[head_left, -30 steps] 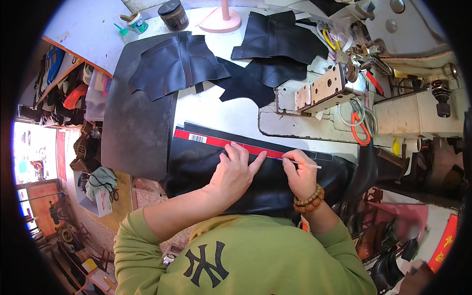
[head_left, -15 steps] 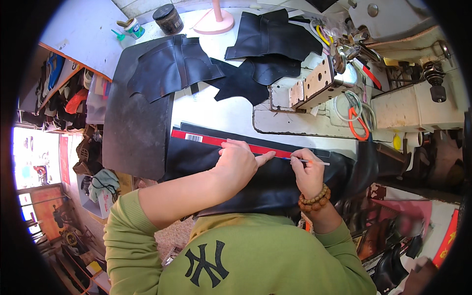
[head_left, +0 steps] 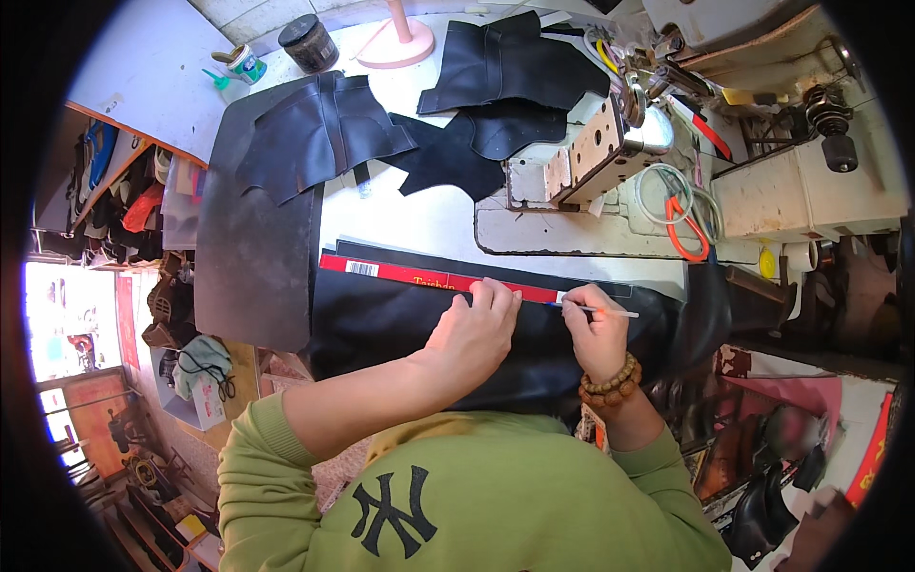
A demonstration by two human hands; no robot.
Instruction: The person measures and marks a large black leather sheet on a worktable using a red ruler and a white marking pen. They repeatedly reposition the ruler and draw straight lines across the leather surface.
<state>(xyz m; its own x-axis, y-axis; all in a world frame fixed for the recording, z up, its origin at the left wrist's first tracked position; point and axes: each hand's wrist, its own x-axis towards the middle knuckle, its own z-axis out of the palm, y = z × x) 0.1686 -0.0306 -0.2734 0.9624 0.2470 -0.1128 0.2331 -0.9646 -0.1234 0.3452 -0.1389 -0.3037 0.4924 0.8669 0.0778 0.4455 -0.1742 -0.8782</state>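
Note:
A large piece of black leather (head_left: 367, 319) drapes over the near edge of the white table. Along its upper part lies a long red strip (head_left: 389, 272) with a barcode at its left end. The fingertips of my left hand (head_left: 477, 329) press down on the middle of this strip, the fingers bent and not wrapped round it. My right hand (head_left: 599, 348), with a beaded bracelet at the wrist, pinches a thin white pen (head_left: 621, 314). Its bluish tip meets the strip's right end; any mark made is too small to see. Under the strip, a dark edge shows behind it.
Cut black leather pieces (head_left: 329, 133) lie on a dark board (head_left: 253, 238) and farther back on the table. A sewing machine arm (head_left: 591, 153) stands at the right, near orange-handled scissors (head_left: 686, 234). A dark jar (head_left: 308, 43) and a pink stand (head_left: 396, 43) are at the back.
My left hand's index finger, pointing right along the strip before, is now drawn in, with the fingertips on the strip. The right hand keeps the pen at the right end. The view has shifted slightly.

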